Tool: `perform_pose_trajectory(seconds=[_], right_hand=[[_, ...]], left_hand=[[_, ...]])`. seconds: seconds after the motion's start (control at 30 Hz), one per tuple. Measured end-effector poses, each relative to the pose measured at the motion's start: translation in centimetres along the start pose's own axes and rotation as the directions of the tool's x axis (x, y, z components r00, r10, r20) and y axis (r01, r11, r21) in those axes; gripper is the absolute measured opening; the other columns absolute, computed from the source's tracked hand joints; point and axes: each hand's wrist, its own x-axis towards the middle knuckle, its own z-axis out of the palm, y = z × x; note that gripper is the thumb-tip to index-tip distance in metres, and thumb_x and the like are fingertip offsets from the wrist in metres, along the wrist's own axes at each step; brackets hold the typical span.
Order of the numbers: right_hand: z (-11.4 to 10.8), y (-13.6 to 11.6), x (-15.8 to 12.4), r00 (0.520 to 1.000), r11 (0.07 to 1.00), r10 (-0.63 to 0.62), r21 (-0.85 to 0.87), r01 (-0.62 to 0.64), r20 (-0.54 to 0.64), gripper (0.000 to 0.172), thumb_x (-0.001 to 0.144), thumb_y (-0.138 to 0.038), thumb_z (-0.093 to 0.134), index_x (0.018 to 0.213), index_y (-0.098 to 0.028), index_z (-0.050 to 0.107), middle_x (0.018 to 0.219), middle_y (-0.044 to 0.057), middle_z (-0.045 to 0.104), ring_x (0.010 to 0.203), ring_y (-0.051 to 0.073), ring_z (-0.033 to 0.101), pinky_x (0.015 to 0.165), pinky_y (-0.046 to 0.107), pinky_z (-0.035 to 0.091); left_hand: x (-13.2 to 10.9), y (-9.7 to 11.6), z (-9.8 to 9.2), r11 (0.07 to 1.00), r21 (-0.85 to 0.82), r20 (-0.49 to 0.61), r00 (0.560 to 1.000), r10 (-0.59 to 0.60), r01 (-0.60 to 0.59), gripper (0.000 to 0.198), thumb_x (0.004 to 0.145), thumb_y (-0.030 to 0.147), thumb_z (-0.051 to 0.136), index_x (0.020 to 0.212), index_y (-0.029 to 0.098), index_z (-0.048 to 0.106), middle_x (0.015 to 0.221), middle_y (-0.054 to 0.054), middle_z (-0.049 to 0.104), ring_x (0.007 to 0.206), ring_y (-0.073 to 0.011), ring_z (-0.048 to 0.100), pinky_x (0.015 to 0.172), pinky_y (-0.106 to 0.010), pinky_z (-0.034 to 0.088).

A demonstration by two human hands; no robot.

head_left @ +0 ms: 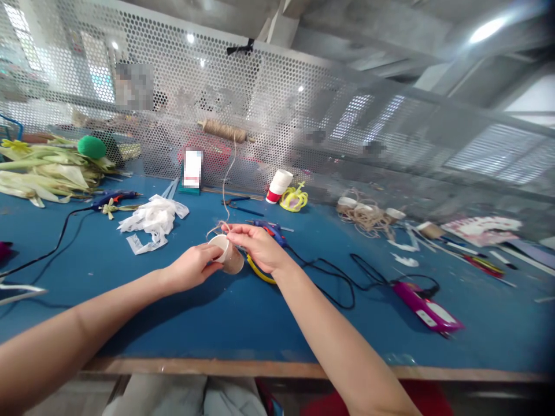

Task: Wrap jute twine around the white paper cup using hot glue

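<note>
A small paper cup (234,261), tan on its side and white inside, is tilted above the blue table with its mouth toward my left. My left hand (197,266) grips it at the rim, fingers inside and thumb outside. At the cup's upper edge my right hand (255,245) pinches a thin twine (224,188). This strand runs up to a twine spool (223,131) on the perforated panel. Behind my right hand lies a blue glue gun (273,231), partly covered. A yellow curved thing (260,271) shows beneath that hand.
Pliers (243,207), stacked cups (278,186) and a crumpled white plastic bag (151,219) lie beyond my hands. Another glue gun (113,198) is at left, near corn husks (47,170). A black cord (333,283) and purple power strip (427,306) are at right. The perforated panel (173,69) stands behind.
</note>
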Motion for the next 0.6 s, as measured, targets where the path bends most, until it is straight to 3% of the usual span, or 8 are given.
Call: perform_pose_trajectory(seconds=[0.1, 0.27, 0.6], right_hand=[[0.1, -0.6, -0.6, 0.994, 0.998, -0.028, 0.057, 0.034, -0.107, 0.016, 0.061, -0.028, 0.07, 0.071, -0.018, 0.063, 0.092, 0.003, 0.065, 0.088, 0.013, 0.057, 0.086, 0.029, 0.039], [-0.2, -1.0, -1.7, 0.974, 0.997, -0.019, 0.065, 0.035, -0.227, 0.018, 0.061, -0.029, 0.07, 0.072, -0.017, 0.062, 0.086, 0.001, 0.064, 0.072, 0.009, 0.055, 0.078, 0.027, 0.041], [0.1, -0.5, -2.2, 0.963, 0.998, -0.032, 0.04, 0.044, -0.267, 0.02, 0.062, -0.032, 0.068, 0.071, -0.017, 0.059, 0.08, 0.001, 0.063, 0.07, 0.01, 0.055, 0.076, 0.028, 0.042]], left_hand=[[0.1, 0.1, -0.4, 0.97, -0.227, 0.008, 0.997, -0.083, 0.083, 0.017, 0.081, 0.027, 0.044, 0.077, 0.014, 0.052, 0.072, -0.001, 0.056, 0.065, -0.0126, 0.049, 0.062, -0.023, 0.039], [0.2, 0.3, -0.6, 0.811, -0.57, 0.045, 0.99, -0.131, 0.133, 0.021, 0.077, 0.033, 0.049, 0.08, 0.012, 0.052, 0.069, 0.001, 0.052, 0.063, -0.01, 0.046, 0.058, -0.021, 0.039], [-0.1, 0.8, -0.8, 0.772, -0.621, 0.082, 0.991, -0.108, 0.136, 0.02, 0.078, 0.032, 0.05, 0.082, 0.012, 0.053, 0.071, 0.0, 0.053, 0.065, -0.0103, 0.047, 0.06, -0.021, 0.041]])
